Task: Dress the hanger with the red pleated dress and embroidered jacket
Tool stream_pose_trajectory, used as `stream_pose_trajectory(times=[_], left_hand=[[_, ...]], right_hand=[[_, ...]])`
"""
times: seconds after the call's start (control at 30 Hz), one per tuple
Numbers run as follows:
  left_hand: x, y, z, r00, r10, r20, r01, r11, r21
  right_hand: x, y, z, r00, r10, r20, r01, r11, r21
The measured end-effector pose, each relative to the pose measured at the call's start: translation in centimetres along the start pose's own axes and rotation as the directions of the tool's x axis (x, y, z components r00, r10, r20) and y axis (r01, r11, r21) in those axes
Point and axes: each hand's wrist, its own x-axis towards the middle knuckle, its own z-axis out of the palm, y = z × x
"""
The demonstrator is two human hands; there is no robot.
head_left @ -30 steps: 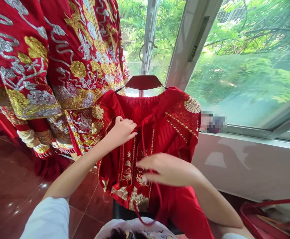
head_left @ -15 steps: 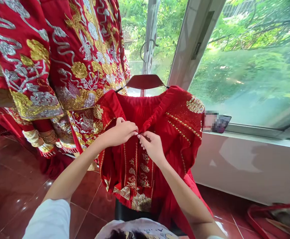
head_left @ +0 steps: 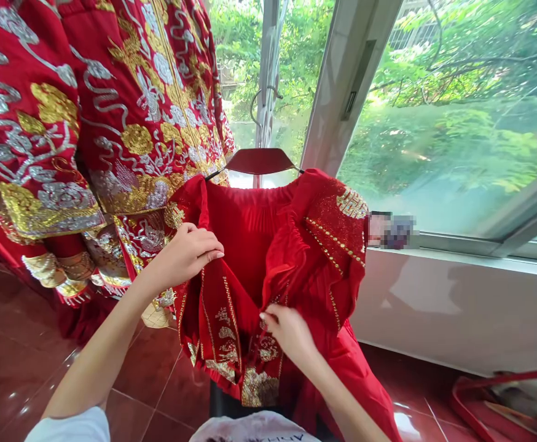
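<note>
Green trees fill the window (head_left: 457, 123) behind a red garment (head_left: 250, 227) on a dark red hanger (head_left: 258, 161); no writing is legible. Left hand (head_left: 188, 253) pinches the garment's left front edge, arm outstretched; right hand (head_left: 289, 331), lower, grips the right edge, spreading the front open.

A red garment (head_left: 268, 245) with gold embroidered trim hangs on a dark red hanger (head_left: 259, 161). Its front panels are spread apart, showing plain red lining.
</note>
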Motion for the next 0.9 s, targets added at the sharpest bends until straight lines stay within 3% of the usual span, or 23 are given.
stream_pose_trajectory(times=[0.03,0.07,0.1,0.13,0.17,0.2,0.23,0.3,0.37,0.47,0.57,0.77,0.9], left_hand=[[0.1,0.2,-0.2,0.998,-0.017,-0.062,0.014,0.999,-0.040],[0.4,0.5,-0.4,0.983,-0.062,-0.172,0.052,0.997,-0.065],[1.1,0.8,-0.3,0.942,-0.136,-0.308,0.118,0.990,-0.074],[2.1,1.1,-0.1,0.868,-0.225,-0.444,0.216,0.974,-0.072],[3.3,1.2,0.3,0.771,-0.312,-0.554,0.332,0.941,-0.067],[4.6,1.2,0.9,0.673,-0.386,-0.631,0.452,0.890,-0.063],[5.9,1.1,1.6,0.589,-0.444,-0.675,0.556,0.829,-0.061],[8.0,0.4,3.1,0.500,-0.518,-0.694,0.684,0.728,-0.050],[8.8,-0.5,4.0,0.490,-0.536,-0.687,0.721,0.692,-0.026],[7.4,-1.3,3.7,0.534,-0.499,-0.683,0.706,0.708,0.034],[4.5,-0.8,2.4,0.577,-0.467,-0.670,0.714,0.686,0.136],[1.5,0.7,-1.0,0.661,-0.571,-0.487,0.742,0.593,0.312],[1.6,-1.9,-4.6,0.678,-0.651,-0.342,0.735,0.614,0.289]], right_hand=[[0.1,-1.2,-1.7,0.995,0.019,-0.095,-0.025,0.998,-0.060],[0.5,-2.7,-3.3,0.962,0.012,-0.271,-0.042,0.994,-0.105],[1.3,-4.4,-4.8,0.884,-0.050,-0.464,-0.007,0.993,-0.120],[2.3,-6.2,-6.0,0.732,-0.108,-0.673,0.033,0.992,-0.123],[3.6,-8.0,-6.8,0.595,-0.140,-0.791,0.038,0.989,-0.146],[5.1,-9.5,-7.1,0.498,-0.160,-0.852,0.013,0.984,-0.178],[6.8,-10.6,-7.0,0.475,-0.155,-0.866,-0.053,0.978,-0.203],[10.0,-11.8,-6.2,0.498,-0.093,-0.862,-0.201,0.955,-0.219],[12.3,-11.5,-5.4,0.521,-0.023,-0.853,-0.315,0.924,-0.218],[13.1,-9.8,-5.9,0.516,-0.009,-0.857,-0.389,0.888,-0.244],[11.7,-8.3,-8.4,0.534,-0.064,-0.843,-0.403,0.857,-0.320],[9.8,-8.1,-14.6,0.731,-0.118,-0.672,-0.352,0.779,-0.519],[11.1,-8.1,-19.8,0.811,-0.142,-0.568,-0.285,0.751,-0.595]])
